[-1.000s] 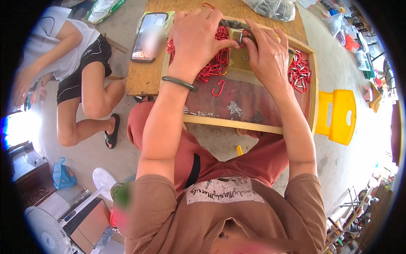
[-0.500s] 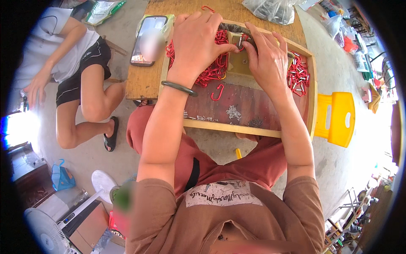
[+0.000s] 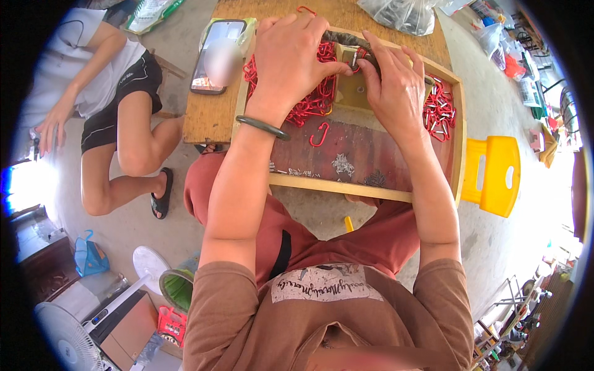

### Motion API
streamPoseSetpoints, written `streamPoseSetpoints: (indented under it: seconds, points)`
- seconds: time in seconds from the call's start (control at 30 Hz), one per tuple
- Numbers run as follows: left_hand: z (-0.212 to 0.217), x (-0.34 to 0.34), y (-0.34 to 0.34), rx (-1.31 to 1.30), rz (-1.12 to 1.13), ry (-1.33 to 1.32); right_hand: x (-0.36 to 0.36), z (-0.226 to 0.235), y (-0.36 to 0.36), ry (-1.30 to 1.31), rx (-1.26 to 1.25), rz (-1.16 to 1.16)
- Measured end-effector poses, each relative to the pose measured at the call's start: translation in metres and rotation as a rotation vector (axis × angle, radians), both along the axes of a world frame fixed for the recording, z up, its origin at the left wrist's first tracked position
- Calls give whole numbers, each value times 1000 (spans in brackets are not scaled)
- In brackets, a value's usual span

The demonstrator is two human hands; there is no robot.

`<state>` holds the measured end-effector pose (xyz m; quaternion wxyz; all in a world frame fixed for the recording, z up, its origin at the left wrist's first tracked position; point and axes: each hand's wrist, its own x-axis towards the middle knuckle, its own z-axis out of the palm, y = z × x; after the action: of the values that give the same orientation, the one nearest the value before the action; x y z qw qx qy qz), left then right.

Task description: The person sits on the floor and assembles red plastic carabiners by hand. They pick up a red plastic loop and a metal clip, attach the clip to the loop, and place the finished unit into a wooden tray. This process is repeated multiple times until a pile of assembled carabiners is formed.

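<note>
My left hand (image 3: 291,52) reaches over the far left part of a shallow wooden tray (image 3: 346,185). Its fingers curl over the far side with their tips hidden, and its thumb stretches toward a small red carabiner (image 3: 358,54). That carabiner stands at a metal block (image 3: 352,93) between my hands. A dark, rough-looking bar (image 3: 343,39) runs behind the block. My right hand (image 3: 396,80) is bent around this bar, its thumb beside the carabiner. Red carabiners (image 3: 309,105) lie heaped under my left hand. More carabiners with silver gates (image 3: 439,108) fill the tray's right end.
A single carabiner (image 3: 319,135) and small silver pins (image 3: 342,164) lie on the tray floor, near dark bits (image 3: 374,179). A phone (image 3: 218,59) rests on the wooden table (image 3: 207,120). A yellow stool (image 3: 500,176) stands at right. Another person (image 3: 117,86) sits at left.
My hands have barely moved; the right has shifted slightly, and more of the dark bar shows between them. The carabiner stays at the block.
</note>
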<state>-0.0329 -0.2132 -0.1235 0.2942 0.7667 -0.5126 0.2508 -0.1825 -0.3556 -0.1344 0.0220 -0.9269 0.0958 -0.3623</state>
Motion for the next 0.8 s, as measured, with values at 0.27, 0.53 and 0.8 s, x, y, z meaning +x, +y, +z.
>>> streamPoseSetpoints:
  seconds: [0.27,0.53,0.8]
  points:
    - [2,-3,-1,14,29,-12,1,-1,-1,-32,9,20]
    - [4,-7,5,43,9,50,-26,37,32,-77,157,289]
    - [9,-9,5,41,-31,108,-52,-8,69,385,241,666]
